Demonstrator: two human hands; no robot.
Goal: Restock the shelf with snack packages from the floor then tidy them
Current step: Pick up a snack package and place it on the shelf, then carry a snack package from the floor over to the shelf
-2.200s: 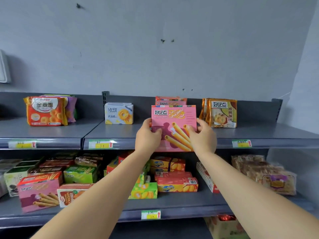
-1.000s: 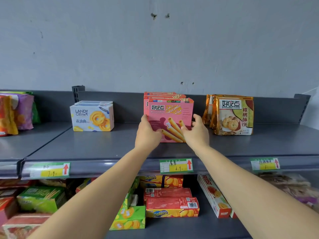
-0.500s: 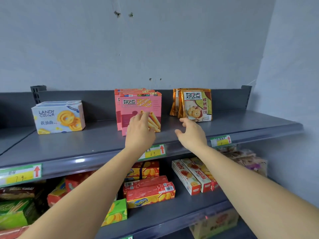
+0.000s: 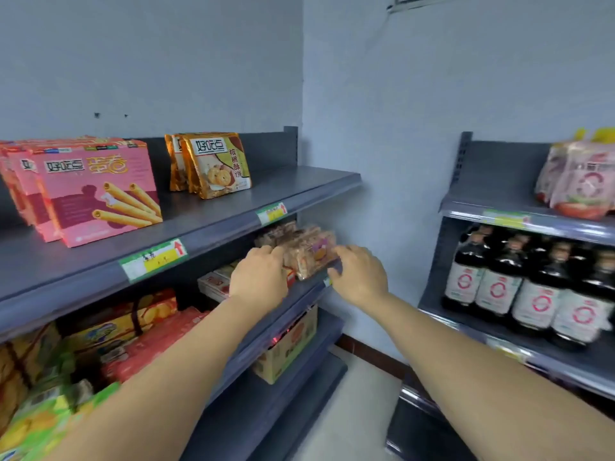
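Left hand (image 4: 258, 277) and right hand (image 4: 357, 276) flanked the snack packs (image 4: 307, 251) at the right end of the middle shelf (image 4: 298, 301); whether the fingers gripped was too blurred to tell. Squaring them likely needed even, gentle pressure

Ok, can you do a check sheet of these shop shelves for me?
Surface: grey shelves, stocked.
Job's things: pink egg-roll boxes upright on top; orange cookie bags beside them; clear-wrapped snack packs one tier down.
Clutter: cardboard box low down.
Hands: left hand and right hand flank the snack packs; grip too blurred to tell.
Cables: nothing seen.
Surroundings: pale wall; dark bottles on the neighbouring rack.
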